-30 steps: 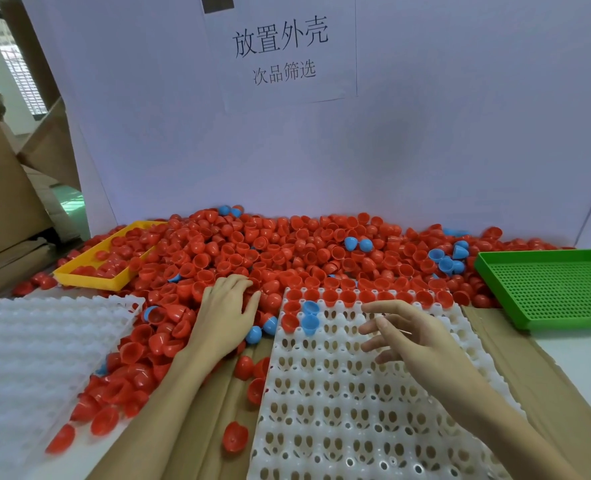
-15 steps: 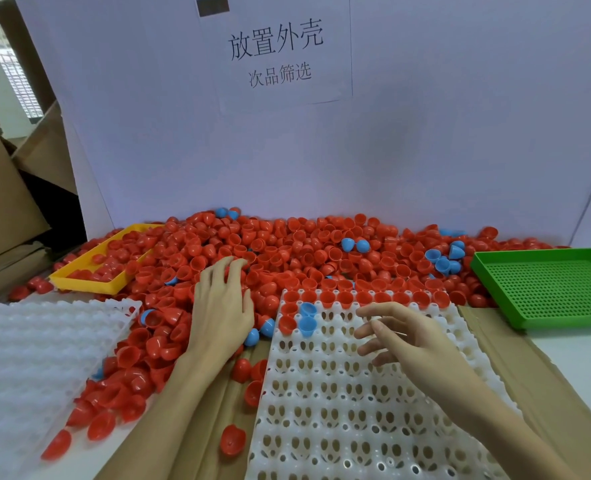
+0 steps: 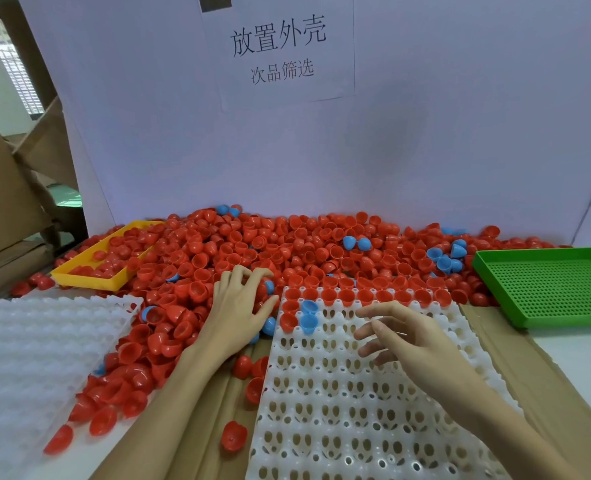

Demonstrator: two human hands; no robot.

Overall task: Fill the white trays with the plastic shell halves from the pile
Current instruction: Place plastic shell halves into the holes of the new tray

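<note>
Shell halves pile [image 3: 287,251]: left hand [image 3: 238,306] fingers now spread looser; right hand [image 3: 415,336] unchanged, relaxed.

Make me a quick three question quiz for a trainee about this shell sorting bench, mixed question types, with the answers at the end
1. True or false: the green tray holds red shells.
2. Which hand reaches into the shell pile? A) left hand B) right hand
3. Fill in: two shells seated in the white tray under the hands are not red but ____.

Key: 1 false, no shells show in it. 2 A; the right hand hovers open over the white tray. 3 blue.
</note>
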